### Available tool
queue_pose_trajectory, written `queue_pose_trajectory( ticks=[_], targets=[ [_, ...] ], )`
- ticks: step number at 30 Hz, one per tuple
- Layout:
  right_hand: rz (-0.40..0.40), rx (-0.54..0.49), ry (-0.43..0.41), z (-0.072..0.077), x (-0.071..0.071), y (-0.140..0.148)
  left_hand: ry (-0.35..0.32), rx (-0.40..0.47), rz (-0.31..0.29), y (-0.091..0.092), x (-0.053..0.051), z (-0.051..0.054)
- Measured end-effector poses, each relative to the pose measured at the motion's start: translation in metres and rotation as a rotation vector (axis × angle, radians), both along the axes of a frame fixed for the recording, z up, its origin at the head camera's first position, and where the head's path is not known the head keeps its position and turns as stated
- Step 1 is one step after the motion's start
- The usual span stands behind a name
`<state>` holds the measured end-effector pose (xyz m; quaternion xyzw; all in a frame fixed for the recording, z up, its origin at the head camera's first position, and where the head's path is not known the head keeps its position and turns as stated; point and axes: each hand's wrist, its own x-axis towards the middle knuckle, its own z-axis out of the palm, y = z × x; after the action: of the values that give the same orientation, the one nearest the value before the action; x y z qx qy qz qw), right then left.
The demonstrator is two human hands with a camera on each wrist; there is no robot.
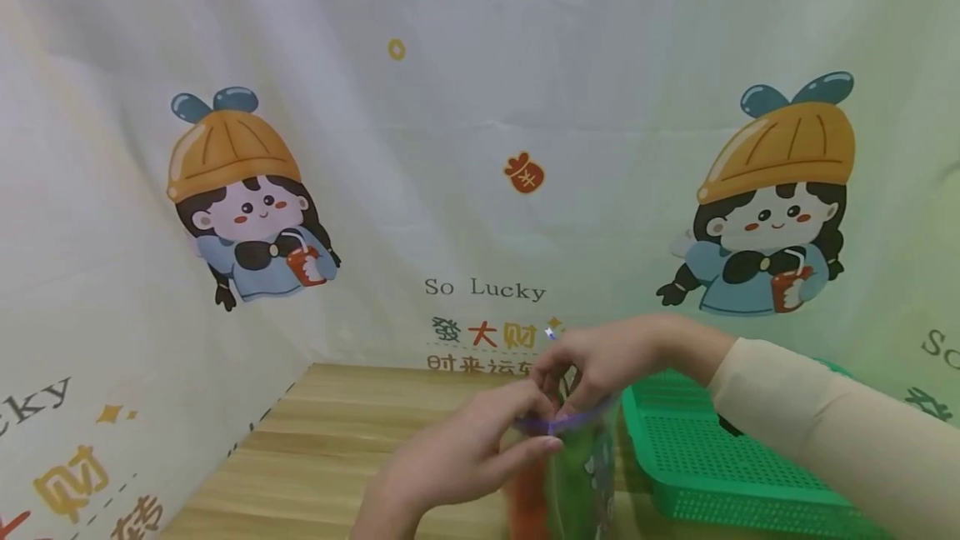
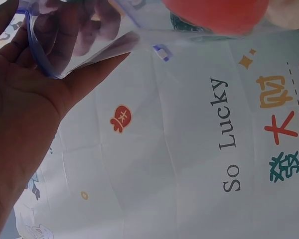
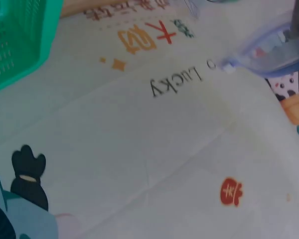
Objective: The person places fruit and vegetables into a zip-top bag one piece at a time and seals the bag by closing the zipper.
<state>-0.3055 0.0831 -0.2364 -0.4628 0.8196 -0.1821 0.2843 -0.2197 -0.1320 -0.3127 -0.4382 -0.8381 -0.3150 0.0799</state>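
Note:
A clear zip bag (image 1: 603, 473) with a purple-blue rim stands upright at the front of the table in the head view. Through its wall show an orange-red thing (image 1: 527, 498) and a green thing (image 1: 570, 482); their kinds cannot be told. My left hand (image 1: 465, 452) grips the rim on the near left side, thumb outside. At the bag's mouth, my right hand (image 1: 611, 357) has its fingers bent down and pinches the rim. The left wrist view shows the rim parted, a small slider (image 2: 161, 53) and a smooth, rounded red surface (image 2: 219, 15) inside the bag.
To the right of the bag, a green plastic basket (image 1: 750, 500) sits on the wooden table (image 1: 330, 457), partly beneath my right sleeve (image 1: 840, 432). A pale printed cloth (image 1: 465, 107) hangs behind the table and along its left side.

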Motion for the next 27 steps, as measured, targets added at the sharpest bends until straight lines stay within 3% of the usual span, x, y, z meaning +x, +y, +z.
queue_pose_trajectory(
  ticks=[3, 6, 16, 23, 27],
  targets=[
    [-0.031, 0.019, -0.05, -0.01, 0.003, -0.002, 0.055, -0.037, 0.015, 0.002, 0.0, 0.0],
    [-0.039, 0.055, -0.045, -0.02, 0.008, -0.007, 0.085, -0.073, 0.035, 0.004, 0.001, -0.001],
    [-0.062, 0.177, 0.101, -0.023, 0.014, -0.015, 0.126, -0.067, 0.008, 0.004, 0.001, -0.002],
    [0.127, 0.245, 0.122, -0.026, 0.013, -0.023, 0.199, -0.075, -0.012, 0.006, 0.001, -0.003],
    [0.125, 0.315, 0.198, -0.029, 0.013, -0.027, 0.222, -0.086, -0.011, 0.007, 0.002, -0.004]
  ],
)
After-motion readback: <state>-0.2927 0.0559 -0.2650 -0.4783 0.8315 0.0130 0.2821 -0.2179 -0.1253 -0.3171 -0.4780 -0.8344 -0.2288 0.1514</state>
